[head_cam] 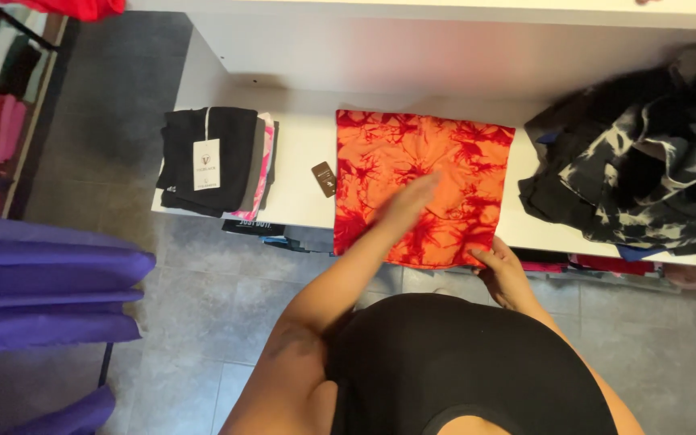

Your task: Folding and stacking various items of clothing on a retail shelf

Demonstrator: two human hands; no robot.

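An orange and red tie-dye garment (388,149) lies folded flat in a square on the white table (304,173). A small brown tag (324,178) sticks out from its left edge. My left hand (408,201) rests flat on the middle of the garment, fingers stretched out and blurred. At the garment's near right corner, at the table's front edge, my right hand (503,270) pinches the cloth.
A stack of folded dark and pink clothes (215,161) with a white tag sits at the table's left end. A loose heap of black and white garments (646,169) lies to the right. Purple cloth (42,282) hangs at the left, over the grey tiled floor.
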